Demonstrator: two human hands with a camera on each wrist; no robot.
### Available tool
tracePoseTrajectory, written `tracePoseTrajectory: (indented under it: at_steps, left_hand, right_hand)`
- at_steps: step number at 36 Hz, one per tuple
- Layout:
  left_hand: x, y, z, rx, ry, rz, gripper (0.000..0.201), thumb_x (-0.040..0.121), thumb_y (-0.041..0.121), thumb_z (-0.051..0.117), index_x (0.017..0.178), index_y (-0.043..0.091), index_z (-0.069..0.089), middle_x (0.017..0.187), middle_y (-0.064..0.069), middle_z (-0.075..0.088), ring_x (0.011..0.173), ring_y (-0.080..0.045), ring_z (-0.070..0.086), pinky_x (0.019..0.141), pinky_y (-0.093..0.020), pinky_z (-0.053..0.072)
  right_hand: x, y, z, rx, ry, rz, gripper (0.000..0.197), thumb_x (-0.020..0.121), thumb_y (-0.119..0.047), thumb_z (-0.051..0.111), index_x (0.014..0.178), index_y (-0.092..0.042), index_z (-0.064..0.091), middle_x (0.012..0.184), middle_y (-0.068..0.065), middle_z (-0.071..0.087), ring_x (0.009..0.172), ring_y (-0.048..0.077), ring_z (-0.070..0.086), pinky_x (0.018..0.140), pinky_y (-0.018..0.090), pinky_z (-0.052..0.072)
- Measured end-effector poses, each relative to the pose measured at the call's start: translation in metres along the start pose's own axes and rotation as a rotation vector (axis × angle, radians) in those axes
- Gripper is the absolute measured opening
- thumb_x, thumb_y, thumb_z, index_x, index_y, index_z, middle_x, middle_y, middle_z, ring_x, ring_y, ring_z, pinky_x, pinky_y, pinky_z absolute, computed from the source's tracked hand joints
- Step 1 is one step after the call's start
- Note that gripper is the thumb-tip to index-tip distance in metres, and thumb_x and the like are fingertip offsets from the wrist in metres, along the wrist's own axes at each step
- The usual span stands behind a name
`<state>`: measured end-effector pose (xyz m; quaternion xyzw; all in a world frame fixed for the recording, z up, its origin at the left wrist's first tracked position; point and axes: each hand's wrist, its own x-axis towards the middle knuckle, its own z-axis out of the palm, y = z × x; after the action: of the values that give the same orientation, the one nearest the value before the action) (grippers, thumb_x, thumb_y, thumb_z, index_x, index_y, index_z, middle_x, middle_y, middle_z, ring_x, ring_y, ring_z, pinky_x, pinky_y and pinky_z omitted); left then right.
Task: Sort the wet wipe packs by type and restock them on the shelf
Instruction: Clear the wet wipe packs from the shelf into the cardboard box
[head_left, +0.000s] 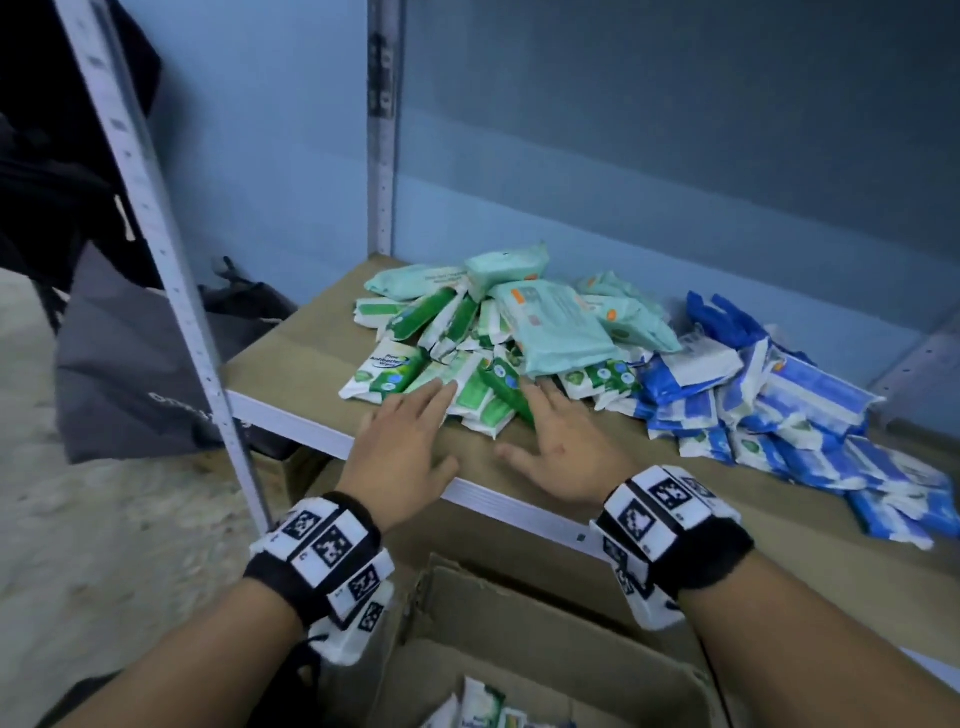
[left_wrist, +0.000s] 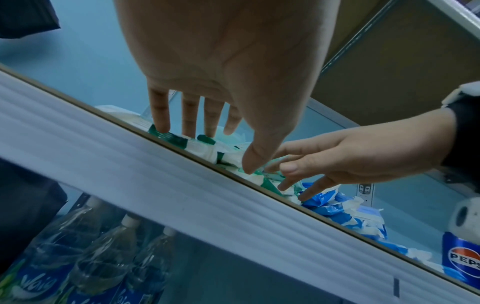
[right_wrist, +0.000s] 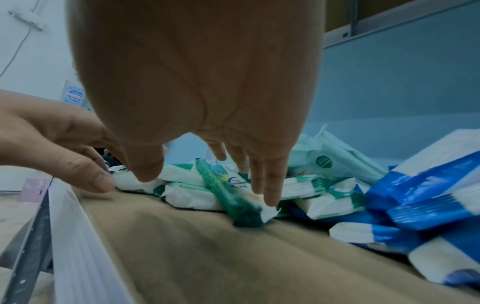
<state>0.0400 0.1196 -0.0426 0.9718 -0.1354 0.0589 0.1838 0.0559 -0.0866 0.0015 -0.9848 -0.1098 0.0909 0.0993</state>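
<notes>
Green packs (head_left: 457, 384) lie heaped mid-frame on the shelf (head_left: 311, 436), blue packs (head_left: 769, 415) to their right. Left hand (head_left: 405, 447) and right hand (head_left: 561, 447) rest flat-fingered against the green heap, gripping nothing. The packs look light, soft and slippery; best pinched across the middle.

Head high; wrists low (shared packs (head_left: 457, 358))

Metal shelf (head_left: 498, 499) with a brown cardboard liner (head_left: 291, 358). On the liner, frame centre: heaped green packs (head_left: 457, 358), mint packs (head_left: 561, 332) on top; right: heaped blue packs (head_left: 779, 415).
</notes>
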Motion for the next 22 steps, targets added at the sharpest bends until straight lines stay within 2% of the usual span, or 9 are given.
tracePoseTrajectory:
  at_steps: [3,5,8,11,15,18,19,22]
  left_hand:
    - [0.005,0.001,0.002,0.085,0.001,0.006,0.081,0.094,0.051,0.049,0.156,0.03,0.002,0.163,0.004,0.01,0.137,-0.026,0.025,0.107,-0.043,0.032]
    - [0.01,-0.001,0.004,0.125,0.037,0.016,0.077,0.095,0.053,0.044,0.157,0.028,0.005,0.159,0.003,0.023,0.131,-0.027,0.031,0.101,-0.042,0.033]
    - [0.018,-0.007,0.003,0.108,0.089,0.001,0.066,0.097,0.054,0.041,0.154,0.028,0.021,0.142,0.004,0.045,0.123,-0.025,0.037,0.098,-0.041,0.033]
    - [0.026,-0.009,-0.003,0.09,0.119,-0.005,0.052,0.096,0.055,0.044,0.143,0.033,0.042,0.131,0.004,0.05,0.121,-0.023,0.04,0.099,-0.041,0.031]
    - [0.032,-0.008,-0.004,0.029,0.104,-0.02,0.046,0.095,0.052,0.051,0.135,0.031,0.049,0.135,0.004,0.048,0.126,-0.021,0.041,0.104,-0.04,0.03]
    - [0.034,-0.009,-0.006,-0.01,0.098,-0.031,0.039,0.093,0.049,0.055,0.126,0.028,0.052,0.138,0.002,0.051,0.126,-0.022,0.047,0.103,-0.04,0.03]
    - [0.034,-0.01,-0.008,-0.006,0.094,-0.03,0.036,0.093,0.048,0.056,0.123,0.027,0.052,0.133,0.001,0.055,0.121,-0.023,0.052,0.101,-0.039,0.031]
    - [0.032,-0.015,-0.011,0.054,0.083,-0.02,0.031,0.097,0.046,0.052,0.119,0.026,0.05,0.101,0.002,0.068,0.096,-0.025,0.061,0.096,-0.037,0.034]
  right_hand:
    - [0.012,-0.007,0.005,-0.076,0.011,0.021,0.098,0.089,-0.069,0.047,0.157,-0.023,-0.006,0.163,0.008,0.01,0.147,0.036,0.014,0.118,0.048,0.022]
    - [0.018,-0.011,0.008,-0.141,0.085,0.039,0.101,0.087,-0.073,0.044,0.157,-0.015,0.0,0.158,0.013,0.02,0.143,0.037,0.022,0.114,0.049,0.029]
    - [0.025,-0.017,0.013,-0.162,0.186,0.063,0.098,0.085,-0.077,0.041,0.153,-0.009,0.022,0.144,0.015,0.032,0.133,0.034,0.037,0.105,0.045,0.041]
    - [0.027,-0.023,0.016,-0.25,0.236,0.097,0.092,0.082,-0.08,0.041,0.144,-0.011,0.039,0.139,0.015,0.039,0.128,0.034,0.041,0.1,0.044,0.042]
    - [0.028,-0.027,0.02,-0.212,0.253,0.144,0.088,0.078,-0.077,0.055,0.138,-0.015,0.038,0.138,0.014,0.039,0.128,0.037,0.039,0.099,0.046,0.041]
    - [0.031,-0.028,0.021,-0.19,0.251,0.142,0.08,0.082,-0.07,0.056,0.138,-0.016,0.036,0.137,0.014,0.041,0.126,0.036,0.042,0.097,0.045,0.041]
    - [0.031,-0.028,0.021,-0.196,0.249,0.14,0.077,0.084,-0.068,0.055,0.138,-0.016,0.035,0.137,0.014,0.044,0.125,0.036,0.043,0.096,0.045,0.042]
    - [0.032,-0.03,0.019,-0.21,0.232,0.124,0.067,0.089,-0.062,0.054,0.135,-0.017,0.035,0.133,0.013,0.053,0.121,0.036,0.047,0.093,0.045,0.042]
